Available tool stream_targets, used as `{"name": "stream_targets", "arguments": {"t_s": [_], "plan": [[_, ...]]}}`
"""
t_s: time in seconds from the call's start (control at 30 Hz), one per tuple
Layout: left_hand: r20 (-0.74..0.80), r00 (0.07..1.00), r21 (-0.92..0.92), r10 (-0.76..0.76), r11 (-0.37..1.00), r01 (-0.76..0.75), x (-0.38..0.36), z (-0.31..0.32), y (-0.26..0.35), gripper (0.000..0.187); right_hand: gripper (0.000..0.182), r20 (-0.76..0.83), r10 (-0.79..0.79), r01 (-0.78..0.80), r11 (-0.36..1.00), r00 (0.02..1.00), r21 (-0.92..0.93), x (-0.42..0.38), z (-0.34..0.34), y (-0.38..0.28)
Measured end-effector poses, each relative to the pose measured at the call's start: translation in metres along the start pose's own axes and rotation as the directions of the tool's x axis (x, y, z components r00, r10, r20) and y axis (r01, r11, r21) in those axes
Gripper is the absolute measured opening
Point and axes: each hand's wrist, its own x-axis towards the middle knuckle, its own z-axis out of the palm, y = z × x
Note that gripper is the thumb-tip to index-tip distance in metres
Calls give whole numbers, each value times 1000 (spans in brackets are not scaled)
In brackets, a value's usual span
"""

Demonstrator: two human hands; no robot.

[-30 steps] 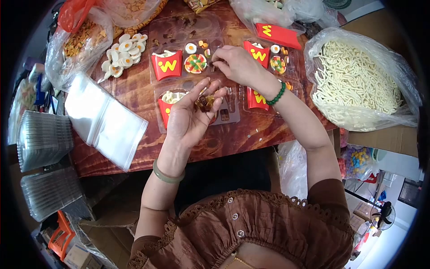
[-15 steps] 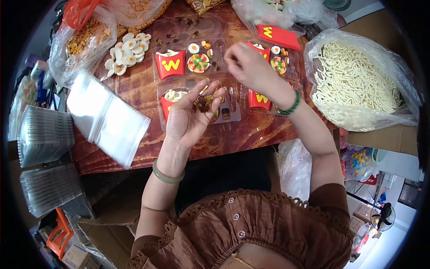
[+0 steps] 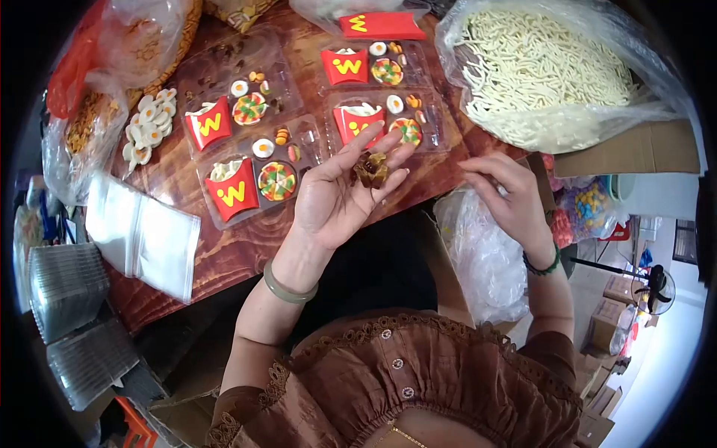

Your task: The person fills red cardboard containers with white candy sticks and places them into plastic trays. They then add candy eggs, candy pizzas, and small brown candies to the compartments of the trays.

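My left hand is palm up near the table's front edge, its curled fingers holding a small clump of brown translucent pieces. To the right, my right hand is off the table edge with fingers bent together; whatever they may hold is too small to make out. Beyond my left hand lies a clear tray with a red fries box, a fried egg piece and a small pizza. Three more groups hold similar red boxes, eggs and pizzas, one with its box at the left front.
White fries-like pieces fill a plastic bag at the back right. Egg pieces are piled at the left, near clear bags. Stacked clear trays stand at the far left. Flat red boxes lie at the back.
The view has turned, so the table items appear farther left. My right hand has moved from above the trays to beyond the front edge at the right. My left hand still holds the brown pieces.
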Motion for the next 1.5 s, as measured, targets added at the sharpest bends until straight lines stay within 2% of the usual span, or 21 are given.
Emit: {"name": "stream_targets", "arguments": {"t_s": [0.07, 0.1, 0.17, 0.3, 0.4, 0.47, 0.6, 0.67, 0.73, 0.77, 0.83, 0.87, 0.9, 0.97, 1.0, 1.03, 1.1, 1.23, 1.3, 1.43, 1.5], "plan": [[14, 999, 10, -39, 999, 38, 6, -3, -13, 38, 19, 65, -41, 27, 980, 997, 198, 25, 15, -13], [15, 999, 16, -42, 999, 42, 7, -5, -17, 38, 19, 58, -40, 28, 980, 997, 199, 35, 24, -9], [-49, 998, 106, 33, 994, -28, 7, -8, -21, 37, 17, 128, -373, 351, 921, 919, 167, 53, 40, 5], [-93, 995, 92, 29, 996, -20, 9, -7, -10, 36, 15, 152, -410, 382, 906, 900, 181, 66, 49, 15], [-93, 995, 61, -23, 998, 29, 14, -5, -9, 34, 14, 151, -450, 437, 893, 880, 108, 72, 47, 22], [-165, 986, 111, 16, 994, 2, 20, -6, -10, 34, 16, 192, -493, 465, 868, 848, 174, 75, 48, 28], [-147, 989, 95, -22, 995, 37, 29, -11, -8, 35, 19, 181, -500, 458, 859, 847, 231, 79, 49, 37], [-130, 990, 94, -56, 993, 68, 35, -11, -6, 36, 16, 168, -292, 221, 912, 941, 347, 75, 46, 38], [-140, 989, 113, -55, 991, 71, 41, -9, -2, 36, 13, 203, 13, -118, 850, 979, 514, 79, 42, 46], [-154, 987, 132, -51, 989, 71, 44, -9, 0, 36, 12, 97, 60, -104, 830, 993, 548, 85, 43, 57], [-153, 987, 115, -52, 991, 70, 48, -9, 0, 36, 13, 26, 264, -239, 822, 964, 517, 104, 42, 75], [-162, 986, 127, -49, 989, 70, 50, -8, -1, 36, 13, -169, 192, -144, 955, 967, 259, 114, 47, 93], [-171, 984, 139, -47, 988, 72, 52, -6, -1, 37, 13, -173, 196, -147, 955, 965, 259, 120, 54, 107], [-171, 984, 148, -47, 986, 73, 53, -4, -1, 37, 13, -277, 81, -76, 997, 957, 30, 132, 67, 123], [-173, 984, 154, -43, 986, 70, 54, -4, -1, 38, 12, -285, -35, -16, 984, 958, -176, 134, 69, 119], [-172, 984, 154, -45, 986, 72, 54, -5, -1, 38, 12, -286, -34, -18, 984, 958, -177, 135, 72, 122], [-170, 985, 161, -30, 985, 58, 53, -7, 3, 38, 11, -236, -299, 163, 871, 925, -464, 135, 80, 127], [-175, 984, 133, -28, 990, 52, 50, -5, 6, 39, 11, -167, -255, 181, 914, 952, -362, 131, 78, 126], [-181, 983, 161, -20, 986, 49, 52, -6, 5, 39, 11, -186, 9, -23, 997, 983, -75, 135, 77, 127], [-142, 989, 153, -33, 987, 54, 54, -9, 4, 42, 13, -114, -34, 21, 993, 993, -112, 141, 72, 134], [-149, 989, 157, -26, 986, 49, 54, -9, 4, 42, 14, -79, -253, 221, 931, 964, -290, 143, 72, 143]]}}
